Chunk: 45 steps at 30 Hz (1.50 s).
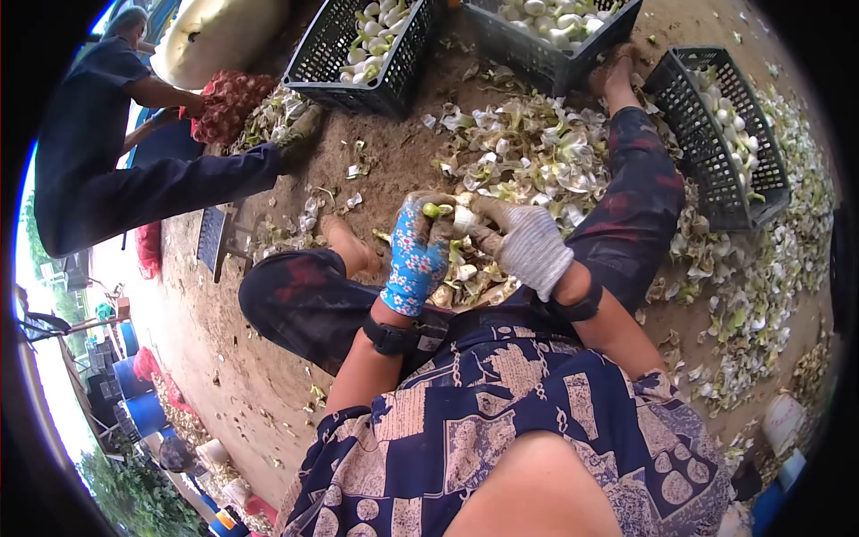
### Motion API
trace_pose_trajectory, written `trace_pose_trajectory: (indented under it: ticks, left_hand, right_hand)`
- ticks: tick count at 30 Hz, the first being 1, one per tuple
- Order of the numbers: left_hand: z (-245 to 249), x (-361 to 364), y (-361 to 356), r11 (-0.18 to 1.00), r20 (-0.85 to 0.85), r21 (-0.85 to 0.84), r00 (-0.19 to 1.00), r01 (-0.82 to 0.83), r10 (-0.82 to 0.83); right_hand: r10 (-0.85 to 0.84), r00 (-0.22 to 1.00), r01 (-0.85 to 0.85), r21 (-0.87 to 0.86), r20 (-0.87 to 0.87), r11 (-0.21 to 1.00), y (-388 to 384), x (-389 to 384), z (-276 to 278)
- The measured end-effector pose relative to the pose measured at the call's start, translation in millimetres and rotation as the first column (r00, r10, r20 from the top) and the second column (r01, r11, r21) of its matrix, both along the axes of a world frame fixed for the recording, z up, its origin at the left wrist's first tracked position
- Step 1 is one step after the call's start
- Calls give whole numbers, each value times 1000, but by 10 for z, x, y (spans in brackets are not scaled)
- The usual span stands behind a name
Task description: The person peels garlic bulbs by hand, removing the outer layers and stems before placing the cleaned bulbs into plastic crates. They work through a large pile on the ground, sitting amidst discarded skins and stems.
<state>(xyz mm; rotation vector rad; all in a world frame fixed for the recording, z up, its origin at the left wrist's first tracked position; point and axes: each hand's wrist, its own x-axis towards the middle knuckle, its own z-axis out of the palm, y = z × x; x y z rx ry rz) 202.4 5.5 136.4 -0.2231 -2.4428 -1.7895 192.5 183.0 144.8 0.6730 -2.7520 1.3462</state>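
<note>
My left hand (420,251), in a blue flowered glove with a dirty fingertip area, is closed around a small bulb (431,210) with a green end. Close beside it, my right hand (519,237) wears a grey knitted glove, its fingers bent around a whitish piece (464,219) between the two hands. Below the hands, loose white and yellowish peelings (465,271) lie between my legs. A wide heap of leafy peelings (546,148) covers the ground past my hands.
Black crates of white bulbs stand ahead: one crate (394,94) left of centre, another (550,67) beside it, a third (716,179) at the right. At the left, a co-worker (89,152) sits by a red net sack (234,107). A pale sack (219,36) lies behind.
</note>
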Motion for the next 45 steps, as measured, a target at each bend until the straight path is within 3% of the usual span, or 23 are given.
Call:
trace_pose_trajectory:
  ticks: [3, 6, 9, 11, 13, 15, 17, 20, 21, 24, 26, 27, 29, 30, 32, 33, 34, 35, 37, 39, 41, 43, 45]
  left_hand:
    - [85, 18, 34, 992, -166, -127, 985, 16, -37]
    - [90, 46, -17, 896, 255, 437, 966, -82, -36]
    - [45, 38, 4, 871, 350, 463, 937, -163, -10]
    - [-90, -9, 52, 876, 373, 450, 928, -177, -4]
    - [-173, -69, 155, 929, 502, 334, 864, -158, -34]
    - [-257, -120, 289, 902, 503, 422, 850, -85, -155]
    - [44, -263, 362, 794, 475, 601, 842, -97, -256]
    - [-49, -578, 115, 908, 402, 365, 915, -204, 44]
    - [-149, -661, 17, 929, 460, 237, 875, -284, 150]
    - [-1170, -744, -201, 977, 339, -48, 917, -208, 212]
    - [-1555, -679, -88, 901, 276, -433, 953, 8, 124]
    - [-1471, -731, 36, 746, 440, -621, 895, 240, 79]
    - [-1724, -806, 199, 435, 622, -726, 779, 533, 83]
    - [-1925, -868, 198, 397, 651, -725, 748, 563, 127]
    - [-2067, -1020, 229, 365, 676, -727, 700, 582, 231]
    - [-2138, -1084, 205, 397, 672, -726, 701, 561, 239]
    - [-2228, -1096, 140, 542, 675, -693, 693, 476, 255]
    - [-2161, -1144, 82, 667, 673, -646, 689, 371, 268]
    - [-2016, -1125, -115, 997, 798, -64, 602, 30, 33]
    - [-1885, -947, -304, 843, 765, 460, 605, -277, -219]
    - [-1138, -748, -157, 516, 533, 811, 714, -276, -455]
    - [-837, -538, -106, 586, 449, 803, 760, -112, -470]
    - [-376, -340, 18, 655, 469, 754, 739, -50, -483]
  right_hand:
    - [-140, 987, 133, 85, 84, 987, -11, -52, -90]
    - [-284, 882, 265, 102, 375, 959, 288, -214, -396]
    - [-191, 869, -204, 682, 457, 702, 364, -226, -27]
    - [-174, 985, 129, 601, 17, 789, 349, -28, -14]
    - [-98, 991, 133, 514, -94, 848, 225, 81, -40]
    - [39, 999, -36, 107, -25, 994, 115, 47, -134]
    - [-61, 990, 72, 83, -128, 994, 380, -105, 120]
    - [-530, 818, 544, 0, -225, 839, 1230, -548, 424]
    - [-618, 672, 720, 166, -408, 674, 1641, -700, 499]
    - [-488, 392, 917, 287, -780, 279, 2379, -917, 750]
    - [-711, 593, 721, -144, -378, 678, 2478, -868, 647]
    - [-677, 713, 519, -510, -185, 686, 2108, -811, 580]
    - [-536, 840, 503, -497, 87, 707, 1566, -722, 353]
    - [-495, 831, 553, -465, 253, 691, 1262, -694, 229]
    - [-367, 915, 396, -214, 166, 893, 912, -608, -137]
    - [-314, 875, 443, -350, 369, 825, 716, -543, -226]
    - [-267, 945, 310, -255, 192, 916, 668, -523, -401]
    - [-207, 937, 268, -202, 281, 942, 658, -463, -455]
    - [-153, 881, 334, -358, 447, 872, 639, -456, -496]
    - [-101, 788, 523, -573, 607, 631, 547, -483, -408]
    - [-139, 713, 539, -410, 688, 736, 517, -477, -570]
    - [71, 784, 319, -499, 616, 805, 434, -449, -620]
    - [5, 850, 155, -259, 526, 953, 198, -392, -471]
